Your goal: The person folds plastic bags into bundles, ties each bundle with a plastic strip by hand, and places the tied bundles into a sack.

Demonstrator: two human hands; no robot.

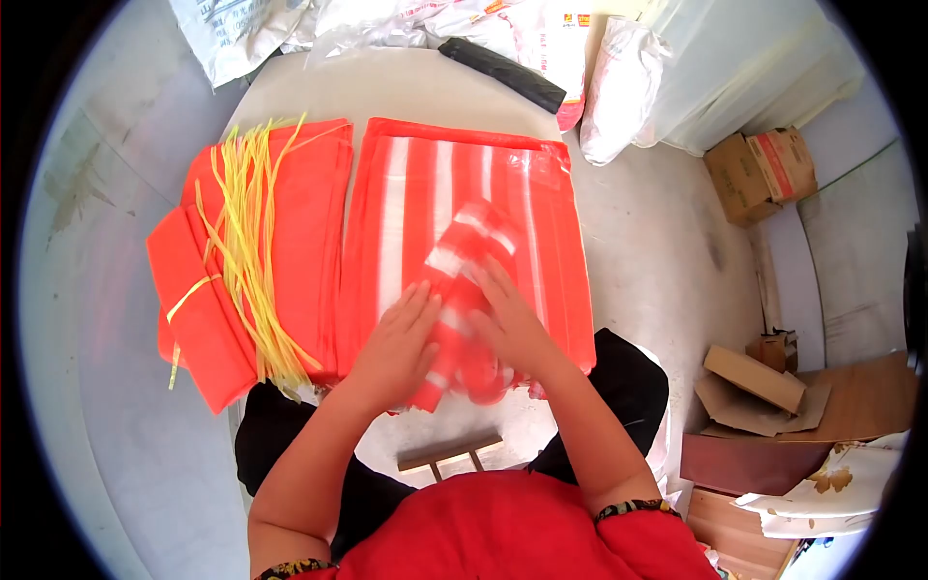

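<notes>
A folded bundle of red-and-white striped plastic sheeting (447, 261) lies slantwise over a flat red-and-white striped stack (391, 213). My left hand (401, 338) rests along the bundle's left side, fingers stretched out. On its right side, my right hand (507, 319) also has its fingers extended and is slightly blurred. The bundle's near end, close to my lap, is blurred too. Left of the striped stack lies a plain red stack (314, 213), topped by a bunch of yellow ties (242, 232). A folded red bundle (198, 324) with a yellow tie round it sits beside them.
A black bar-shaped object (503, 74) lies at the table's (387, 82) far edge, near white printed bags (454, 21). A white wrapped roll (623, 92) stands at the back right. Cardboard boxes (759, 174) are on the floor to the right; an opened carton (764, 396) is nearer.
</notes>
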